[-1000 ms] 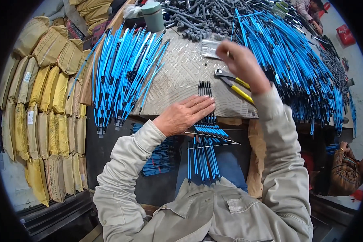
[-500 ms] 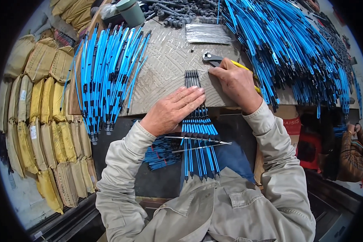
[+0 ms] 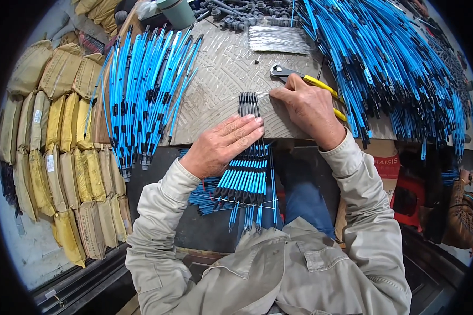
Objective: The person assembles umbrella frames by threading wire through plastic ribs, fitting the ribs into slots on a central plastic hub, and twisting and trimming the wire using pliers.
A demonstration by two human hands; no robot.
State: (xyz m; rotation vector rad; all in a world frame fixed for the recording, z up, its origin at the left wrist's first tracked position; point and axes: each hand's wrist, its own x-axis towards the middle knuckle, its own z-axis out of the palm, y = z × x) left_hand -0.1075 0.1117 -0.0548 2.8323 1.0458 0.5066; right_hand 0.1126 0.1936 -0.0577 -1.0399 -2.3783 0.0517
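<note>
My left hand (image 3: 223,144) lies with stretched fingers flat across a row of thin blue rods with black joints (image 3: 242,181); its thumb is hidden. The rods' narrow dark tips (image 3: 248,100) rest side by side on the table, while their blue ends fan out over the front edge toward my lap. A thin pale wire crosses the lower part of the fan. My right hand (image 3: 310,107) is closed, thumb and forefinger pinched just right of the tips; what they hold is too small to make out. Yellow-handled pliers (image 3: 285,72) lie partly hidden behind that hand.
Bundles of blue rods lie at the left (image 3: 147,89) and in a big heap at the right (image 3: 373,63). Fine wires (image 3: 278,39) sit in a pack at the back, near grey fittings (image 3: 247,13) and a grey-green cup (image 3: 176,13). Sacks (image 3: 63,126) are stacked beside the table (image 3: 205,68).
The lower ends of the rod fan have swung left, and one rod at the right now hangs apart. My right hand has shifted slightly left, away from the pliers. The whole view has shifted a little.
</note>
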